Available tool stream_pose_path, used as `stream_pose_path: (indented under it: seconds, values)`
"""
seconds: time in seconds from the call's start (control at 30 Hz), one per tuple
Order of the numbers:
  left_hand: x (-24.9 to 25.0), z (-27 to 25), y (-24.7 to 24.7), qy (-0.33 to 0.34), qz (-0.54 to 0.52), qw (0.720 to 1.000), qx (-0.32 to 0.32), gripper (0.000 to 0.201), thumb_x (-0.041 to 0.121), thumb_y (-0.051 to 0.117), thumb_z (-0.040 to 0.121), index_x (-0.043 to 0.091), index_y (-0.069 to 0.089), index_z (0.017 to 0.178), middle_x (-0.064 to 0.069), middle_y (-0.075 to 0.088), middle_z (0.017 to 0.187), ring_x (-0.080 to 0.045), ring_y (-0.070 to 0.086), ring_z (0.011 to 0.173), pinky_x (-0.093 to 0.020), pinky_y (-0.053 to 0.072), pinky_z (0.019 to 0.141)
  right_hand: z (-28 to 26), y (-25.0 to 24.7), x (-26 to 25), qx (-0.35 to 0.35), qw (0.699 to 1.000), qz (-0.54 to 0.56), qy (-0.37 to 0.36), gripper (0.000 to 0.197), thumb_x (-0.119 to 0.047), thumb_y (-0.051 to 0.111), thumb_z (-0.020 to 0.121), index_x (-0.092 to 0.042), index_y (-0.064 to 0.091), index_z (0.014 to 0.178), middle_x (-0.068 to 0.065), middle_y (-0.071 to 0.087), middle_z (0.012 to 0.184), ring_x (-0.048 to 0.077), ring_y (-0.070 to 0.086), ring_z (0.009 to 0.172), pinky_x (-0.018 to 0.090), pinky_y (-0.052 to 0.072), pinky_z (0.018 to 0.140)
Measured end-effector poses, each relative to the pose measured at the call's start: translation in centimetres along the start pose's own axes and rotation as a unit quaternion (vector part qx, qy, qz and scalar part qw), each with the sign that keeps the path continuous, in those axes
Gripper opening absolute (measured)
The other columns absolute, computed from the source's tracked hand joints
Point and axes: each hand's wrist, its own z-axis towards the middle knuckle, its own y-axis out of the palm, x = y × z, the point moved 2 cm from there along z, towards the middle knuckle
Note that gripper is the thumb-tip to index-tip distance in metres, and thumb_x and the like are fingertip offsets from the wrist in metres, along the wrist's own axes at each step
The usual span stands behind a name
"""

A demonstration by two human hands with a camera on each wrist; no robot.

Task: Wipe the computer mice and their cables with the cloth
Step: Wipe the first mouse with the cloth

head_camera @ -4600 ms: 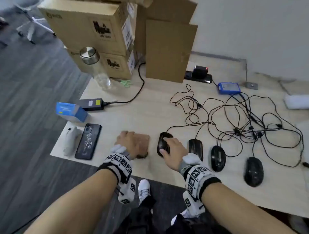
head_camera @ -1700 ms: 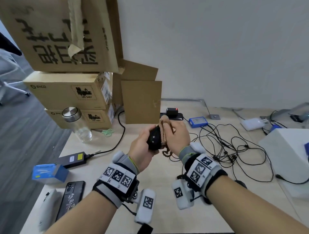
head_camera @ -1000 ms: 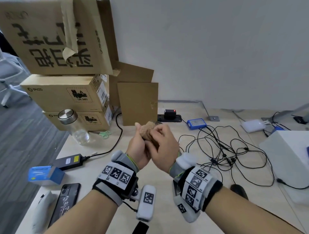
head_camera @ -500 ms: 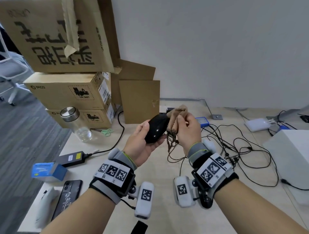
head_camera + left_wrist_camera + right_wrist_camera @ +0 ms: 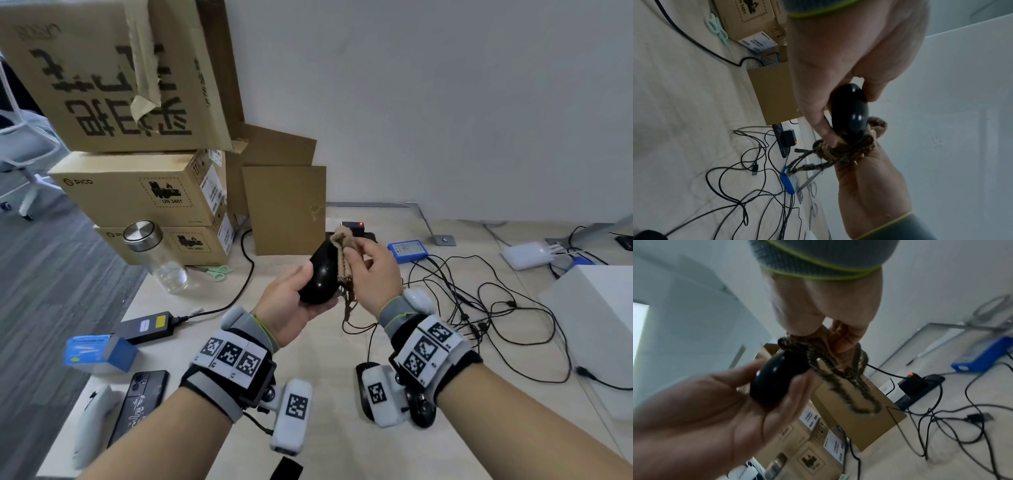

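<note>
My left hand [image 5: 310, 291] grips a glossy black mouse [image 5: 320, 274] and holds it up over the table, cupped in palm and fingers. Pinched in my right hand [image 5: 359, 253] is a brown knitted cloth [image 5: 344, 240], which it presses against the mouse's right side; loose strands hang below. The left wrist view shows the mouse [image 5: 851, 112] between thumb and fingers, the cloth [image 5: 849, 149] bunched at its far end. The right wrist view shows the mouse [image 5: 777, 379] against the cloth [image 5: 830, 363]. Its thin cable [image 5: 370, 339] drops to a tangle of black cables [image 5: 479, 298].
Another black mouse [image 5: 361, 373] lies partly hidden under my right wrist. Stacked cardboard boxes [image 5: 137, 192], a glass jar [image 5: 154, 253] and green scissors [image 5: 215, 272] stand at the left. A power adapter [image 5: 147, 323], blue box [image 5: 99, 353] and phone [image 5: 140, 404] lie near the table's left edge. A white box [image 5: 599, 325] stands right.
The mouse has left the table and sits raised in my left hand. The cloth covered it a second ago; now my right hand holds it lower along the mouse's right side.
</note>
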Motion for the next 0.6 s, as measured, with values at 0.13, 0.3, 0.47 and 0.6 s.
stream_pose_path:
  seconds: [0.13, 0.3, 0.47, 0.6]
  values:
    - [0.0, -0.7, -0.1, -0.009, -0.04, 0.999, -0.011, 0.035, 0.024, 0.041, 0.104, -0.001, 0.053, 0.124, -0.028, 0.063, 0.119, -0.05, 0.061, 0.107, -0.042, 0.061, 0.078, 0.7, -1.1, 0.2, 0.032, 0.975, 0.175, 0.131, 0.017, -0.017, 0.053, 0.098, -0.019, 0.065, 0.087, -0.004, 0.061, 0.063, 0.009, 0.055, 0.058, 0.028, 0.05, 0.064]
    - [-0.1, -0.8, 0.0, -0.007, -0.061, 0.998, -0.012, 0.044, 0.032, 0.038, 0.103, -0.002, 0.053, 0.127, -0.027, 0.063, 0.121, -0.04, 0.065, 0.097, -0.036, 0.061, 0.074, 0.9, -2.2, -0.4, 0.048, 0.956, 0.242, 0.158, 0.016, -0.018, 0.052, 0.098, -0.02, 0.066, 0.09, -0.001, 0.063, 0.076, 0.012, 0.057, 0.07, 0.029, 0.051, 0.07]
    - [-0.7, -0.8, 1.9, 0.007, -0.022, 0.998, -0.061, 0.073, 0.059, 0.017, 0.098, 0.007, 0.054, 0.135, -0.017, 0.062, 0.131, -0.025, 0.061, 0.118, -0.039, 0.051, 0.096, -2.9, 0.5, -1.8, -0.043, 0.991, -0.04, -0.119, 0.029, -0.022, 0.054, 0.089, -0.019, 0.07, 0.114, 0.002, 0.059, 0.102, 0.008, 0.052, 0.092, 0.015, 0.04, 0.083]
    - [-0.9, -0.6, 1.4, 0.025, 0.001, 0.998, -0.063, 0.082, 0.071, 0.021, 0.089, 0.009, 0.062, 0.125, -0.024, 0.064, 0.109, -0.026, 0.062, 0.095, -0.033, 0.051, 0.077, -4.5, 0.5, -1.8, -0.052, 0.974, -0.058, -0.212, 0.031, -0.031, 0.056, 0.089, -0.024, 0.07, 0.115, -0.002, 0.052, 0.099, 0.009, 0.054, 0.087, 0.016, 0.044, 0.07]
